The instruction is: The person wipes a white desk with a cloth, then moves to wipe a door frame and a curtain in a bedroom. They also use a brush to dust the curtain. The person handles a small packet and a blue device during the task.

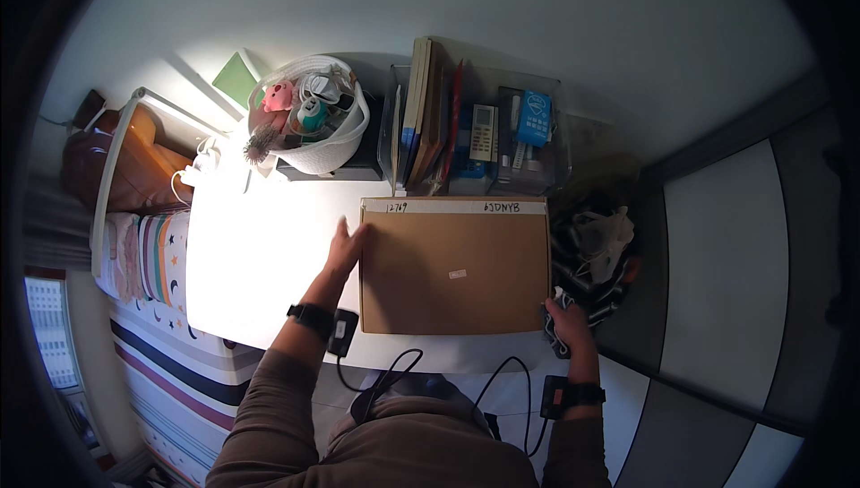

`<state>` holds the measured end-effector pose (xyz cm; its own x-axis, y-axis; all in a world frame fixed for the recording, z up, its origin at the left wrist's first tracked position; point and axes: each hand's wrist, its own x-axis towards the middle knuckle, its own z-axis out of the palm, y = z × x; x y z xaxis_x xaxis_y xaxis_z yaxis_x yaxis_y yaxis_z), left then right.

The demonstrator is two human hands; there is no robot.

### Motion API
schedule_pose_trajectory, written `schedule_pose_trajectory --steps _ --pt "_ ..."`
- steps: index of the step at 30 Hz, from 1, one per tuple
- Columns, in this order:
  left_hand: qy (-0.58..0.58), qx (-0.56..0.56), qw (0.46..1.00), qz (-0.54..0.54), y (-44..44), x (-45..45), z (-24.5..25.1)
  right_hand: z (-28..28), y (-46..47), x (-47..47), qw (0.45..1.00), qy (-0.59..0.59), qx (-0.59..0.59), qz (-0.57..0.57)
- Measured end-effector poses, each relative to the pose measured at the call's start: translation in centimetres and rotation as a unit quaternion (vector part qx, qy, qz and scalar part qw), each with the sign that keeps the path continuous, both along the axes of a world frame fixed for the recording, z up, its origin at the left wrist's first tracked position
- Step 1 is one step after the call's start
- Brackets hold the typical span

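A flat, closed cardboard box lies on the white table. White tape with handwriting runs along its far edge, and a small label sits on its lid. My left hand is at the box's left side near the far corner, thumb against the edge and fingers apart. By the near right corner, my right hand grips a crumpled grey cloth with pale cord-like strands. Part of that cloth is hidden behind the hand, and it meets the box's edge.
Behind the box stands a clear plastic bin with books, a remote control and a blue packet. A white woven basket holds a pink toy and cables. A lamp arm rises at left. Bags sit right of the table.
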<state>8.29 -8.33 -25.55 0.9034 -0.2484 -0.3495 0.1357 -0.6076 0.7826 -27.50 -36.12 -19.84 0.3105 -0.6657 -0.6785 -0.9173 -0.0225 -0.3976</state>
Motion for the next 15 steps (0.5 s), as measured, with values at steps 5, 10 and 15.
schedule_pose_trajectory --steps 5,10,15 --pt "0.18 -0.096 0.977 -0.058 1.5 -5.2 -0.1 -0.8 1.2 -2.5 0.987 -0.077 0.127 -0.062" --pt "0.203 -0.098 0.971 -0.083 -0.5 -5.0 -0.4 -0.9 2.2 -3.5 0.969 -0.186 0.063 -0.151" --pt "-0.22 0.057 0.967 -0.114 -3.2 -3.4 3.2 -0.7 1.5 -1.3 0.98 -0.151 -0.027 -0.124"
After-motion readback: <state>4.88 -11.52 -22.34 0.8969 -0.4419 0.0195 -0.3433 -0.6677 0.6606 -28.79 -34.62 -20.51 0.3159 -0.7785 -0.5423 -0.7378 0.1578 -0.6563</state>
